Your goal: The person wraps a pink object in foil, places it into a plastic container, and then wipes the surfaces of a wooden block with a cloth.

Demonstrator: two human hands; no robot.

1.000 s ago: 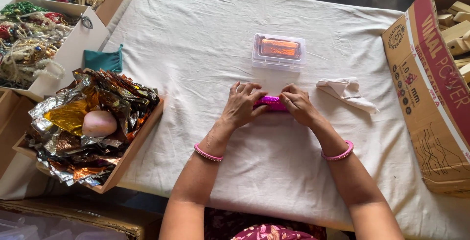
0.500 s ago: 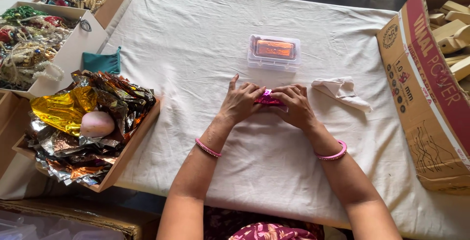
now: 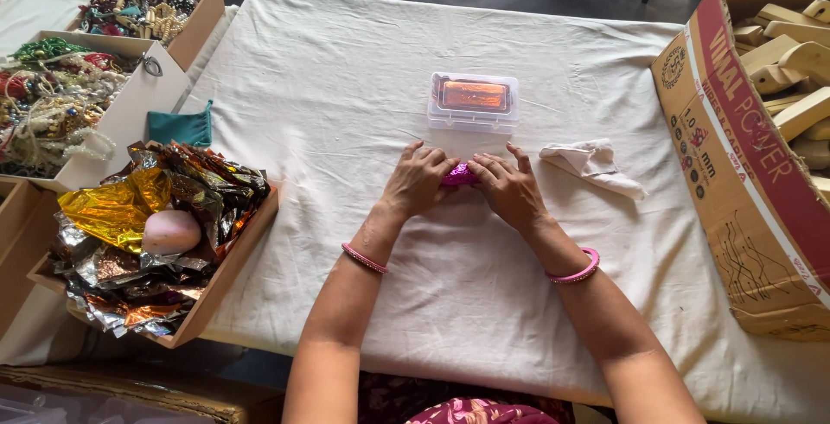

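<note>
Hands [image 3: 462, 184] on pink foil piece [image 3: 458, 175], mid-table, bare cloth [image 3: 346, 70] all round.

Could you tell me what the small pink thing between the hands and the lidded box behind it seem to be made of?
The pink item, pinched between the left hand and right hand, looks like metallic foil: shiny and crinkled, though mostly hidden. The lidded box appears to be clear, glossy plastic, since an orange content shows through it.
</note>
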